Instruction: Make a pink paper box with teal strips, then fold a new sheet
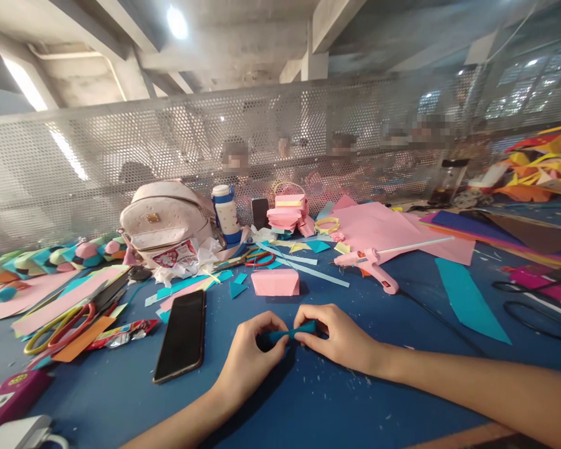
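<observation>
Spreading across the foreground, the blue bench (378, 405) is littered with coloured paper sheets (388, 227) toward its far edge; the work is best carried out low over its near edge, where steadiness can be lent by the surface. Right of the bench's middle, a pink hot-glue gun (378, 272) is laid down, and its nozzle, judging by the glue stick (421, 245) loaded behind, should be kept well away from bare skin.

Near the middle of the near edge, both hands are narrowed into pinches. By the left hand (252, 346), one end of a teal paper piece (310, 326) is gripped between thumb and curled forefinger; by the right hand (330, 333), the other end is held likewise, the fingertips nearly meeting. Toward the bench's left edge, a smartphone (180, 337) is laid flat, and beyond the hands a pink folded-paper block (275, 284) is set.

The teal paper piece is best pressed evenly from both ends, so that creases are kept crisp and tearing is avoided. Whether the bench is touched by it cannot be told.
</observation>
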The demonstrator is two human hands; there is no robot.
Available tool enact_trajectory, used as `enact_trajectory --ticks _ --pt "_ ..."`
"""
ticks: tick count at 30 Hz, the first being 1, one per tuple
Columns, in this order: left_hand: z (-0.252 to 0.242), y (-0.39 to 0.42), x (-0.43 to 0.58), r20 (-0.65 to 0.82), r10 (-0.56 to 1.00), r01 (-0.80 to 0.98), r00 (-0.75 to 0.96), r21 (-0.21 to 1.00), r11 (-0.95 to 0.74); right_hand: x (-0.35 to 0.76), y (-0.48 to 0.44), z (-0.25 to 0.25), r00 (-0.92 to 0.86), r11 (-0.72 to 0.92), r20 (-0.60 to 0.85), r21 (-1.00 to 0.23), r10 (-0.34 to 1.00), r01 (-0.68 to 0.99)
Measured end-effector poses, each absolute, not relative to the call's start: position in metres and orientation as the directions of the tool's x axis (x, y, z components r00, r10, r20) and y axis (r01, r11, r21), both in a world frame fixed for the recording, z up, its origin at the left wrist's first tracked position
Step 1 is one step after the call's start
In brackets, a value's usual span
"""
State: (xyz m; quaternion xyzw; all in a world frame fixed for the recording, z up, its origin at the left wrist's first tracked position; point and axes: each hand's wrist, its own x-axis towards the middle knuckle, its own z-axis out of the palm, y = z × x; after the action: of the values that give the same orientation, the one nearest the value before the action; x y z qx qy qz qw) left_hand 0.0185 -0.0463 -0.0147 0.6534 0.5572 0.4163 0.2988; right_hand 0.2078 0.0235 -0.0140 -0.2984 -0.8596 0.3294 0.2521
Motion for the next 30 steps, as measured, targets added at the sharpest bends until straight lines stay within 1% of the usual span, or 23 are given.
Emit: enact_trajectory --ticks 6,9,13,16,22,25,30 --pt "-0.017 -0.046 0.018 0.186 0.982 0.481 0.034 0.858 -0.18 0.208 0.023 -0.012 -0.726 0.599 0.215 -0.734 0.653 0.321" --pt "-0.017 -0.046 0.016 0.164 0.986 0.434 0.031 0.887 -0.161 0.208 0.022 -0.011 -0.722 0.598 0.212 -0.73 0.658 0.331" --pt "-0.018 -0.043 0.013 0.142 0.99 0.372 0.024 0.917 -0.141 0.207 0.022 -0.011 -0.72 0.564 0.188 -0.758 0.669 0.326" --pt "-0.018 -0.041 0.012 0.126 0.992 0.359 0.01 0.926 -0.121 0.207 0.024 -0.01 -0.713 0.548 0.194 -0.778 0.673 0.306" --pt "-0.022 -0.037 0.008 0.143 0.99 0.297 -0.001 0.945 -0.136 0.212 0.028 -0.009 -0.681 0.511 0.218 -0.818 0.699 0.262" --pt "-0.025 -0.036 0.003 0.14 0.99 0.267 -0.002 0.954 -0.135 0.214 0.031 -0.01 -0.674 0.455 0.199 -0.861 0.711 0.225" --pt "-0.026 -0.035 -0.002 0.232 0.972 0.322 -0.048 0.924 -0.204 0.214 0.036 -0.014 -0.646 0.359 0.185 -0.922 0.74 0.147"
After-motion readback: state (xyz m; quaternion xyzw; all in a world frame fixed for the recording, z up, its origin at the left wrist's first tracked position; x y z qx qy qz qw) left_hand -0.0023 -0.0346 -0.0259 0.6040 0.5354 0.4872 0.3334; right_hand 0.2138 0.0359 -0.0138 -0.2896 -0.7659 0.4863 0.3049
